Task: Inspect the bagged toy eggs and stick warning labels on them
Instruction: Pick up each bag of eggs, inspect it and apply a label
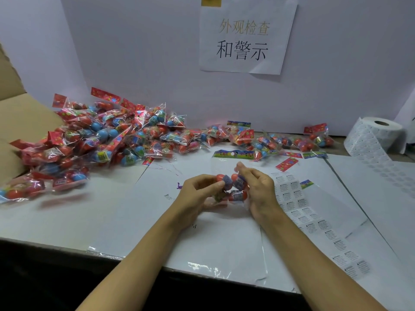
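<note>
A: Bag of toy eggs [232, 189], held just over the table [112, 221]. Left hand [197, 191] and right hand [258, 189] both pinch it.

B: Tilted up for inspection, I'd say; label strip [314, 223] lies just beside the right hand.

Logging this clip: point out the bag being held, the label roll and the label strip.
held bag of eggs [233, 189], head view, purple egg half.
label roll [379, 129], head view, top face.
label strip [298, 205], head view, middle labels.
</note>
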The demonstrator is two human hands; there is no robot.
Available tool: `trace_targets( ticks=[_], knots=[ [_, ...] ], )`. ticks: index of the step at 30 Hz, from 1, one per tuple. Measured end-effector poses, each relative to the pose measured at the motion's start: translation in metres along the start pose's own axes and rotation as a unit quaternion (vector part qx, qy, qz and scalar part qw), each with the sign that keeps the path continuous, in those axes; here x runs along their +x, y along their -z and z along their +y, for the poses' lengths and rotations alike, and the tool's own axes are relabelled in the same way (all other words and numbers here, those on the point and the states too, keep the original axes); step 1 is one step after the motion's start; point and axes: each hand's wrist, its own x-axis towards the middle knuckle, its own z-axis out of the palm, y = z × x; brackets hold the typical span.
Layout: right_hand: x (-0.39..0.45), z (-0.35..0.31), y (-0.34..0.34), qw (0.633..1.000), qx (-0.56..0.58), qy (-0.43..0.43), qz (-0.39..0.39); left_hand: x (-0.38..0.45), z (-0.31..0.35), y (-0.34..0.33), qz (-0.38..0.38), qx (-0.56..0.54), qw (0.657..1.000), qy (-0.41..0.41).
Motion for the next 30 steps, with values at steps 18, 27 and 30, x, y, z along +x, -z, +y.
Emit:
trace_targets(
  ticks=[18, 27, 30],
  knots=[
    [-0.008, 0.007, -0.001, 0.981, -0.16, 0.104, -0.026, 0.001, 0.008, 0.002, 0.034, -0.019, 0.998, -0.046],
    [-0.005, 0.013, 0.0, 0.976, -0.166, 0.117, -0.084, 0.003, 0.002, 0.003, 0.088, 0.072, 0.988, -0.109],
    [-0.003, 0.012, 0.001, 0.988, -0.096, 0.062, -0.107, 0.007, -0.002, 0.006, 0.164, 0.117, 0.972, -0.123]
  ],
)
